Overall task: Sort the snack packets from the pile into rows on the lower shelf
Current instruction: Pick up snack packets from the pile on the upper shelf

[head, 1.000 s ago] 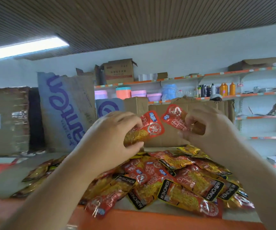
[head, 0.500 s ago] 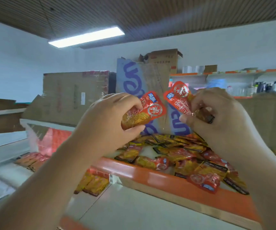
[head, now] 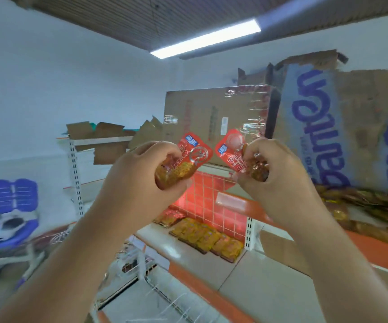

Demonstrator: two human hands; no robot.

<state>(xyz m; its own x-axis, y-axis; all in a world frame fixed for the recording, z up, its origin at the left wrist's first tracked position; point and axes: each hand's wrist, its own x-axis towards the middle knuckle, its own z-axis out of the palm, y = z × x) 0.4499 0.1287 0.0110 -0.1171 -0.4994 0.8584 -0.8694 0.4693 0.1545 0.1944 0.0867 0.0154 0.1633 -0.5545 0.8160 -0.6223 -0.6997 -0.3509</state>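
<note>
My left hand (head: 139, 176) grips a red and yellow snack packet (head: 189, 159), held up at chest height. My right hand (head: 274, 169) grips another red packet (head: 231, 151) beside it; the two packets are close but apart. The pile of packets (head: 370, 203) lies blurred on the upper shelf at the right. Below, on the lower shelf (head: 165, 247), a row of yellow packets (head: 208, 238) lies flat against the red tiled back panel, with a few red packets (head: 168, 217) behind it.
Cardboard boxes (head: 216, 120) and a blue-printed carton (head: 323, 127) stand behind the upper shelf. An orange shelf edge (head: 363, 250) runs across the right. White wire racks (head: 141, 271) sit below. A blue and white ride-on toy (head: 9, 220) stands at the far left.
My view has swung left and down, so the pile slid to the right edge and the lower shelf's rows came into sight. Both hands keep their packets raised.
</note>
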